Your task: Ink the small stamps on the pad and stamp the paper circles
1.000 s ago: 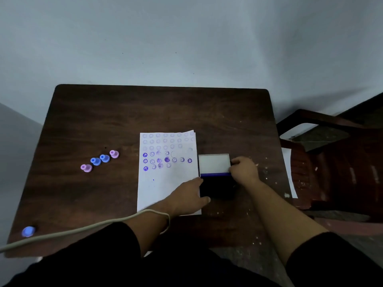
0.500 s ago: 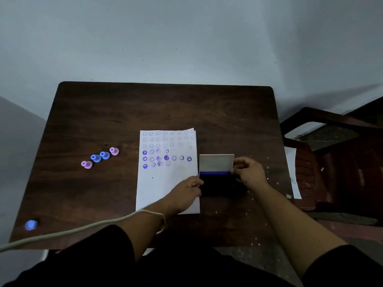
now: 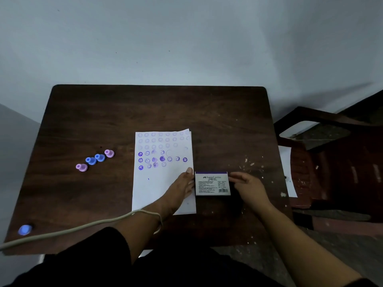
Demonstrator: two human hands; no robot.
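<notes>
A white paper sheet (image 3: pixel 149 193) with rows of printed circles lies mid-table; several circles carry purple stamp marks. The ink pad (image 3: pixel 212 183) sits at the sheet's right edge, its lid down and its white label facing up. My left hand (image 3: pixel 182 188) lies flat on the paper, fingers straight against the pad's left side. My right hand (image 3: pixel 246 185) curls its fingertips around the pad's right side. Small stamps stand in a row to the left: pink (image 3: pixel 81 167), blue (image 3: pixel 91 160), blue (image 3: pixel 100 157), pink (image 3: pixel 109 153). Neither hand holds a stamp.
A lone blue stamp (image 3: pixel 24 229) sits at the dark wooden table's (image 3: pixel 124 110) front-left corner. A grey cable (image 3: pixel 72 229) runs from the left across my left wrist. A dark chair (image 3: pixel 342 162) with a white sheet (image 3: pixel 288 172) on it stands close on the right.
The ink pad's lid, standing upright before, has come down shut with the label up. Both hands stay beside the pad.
</notes>
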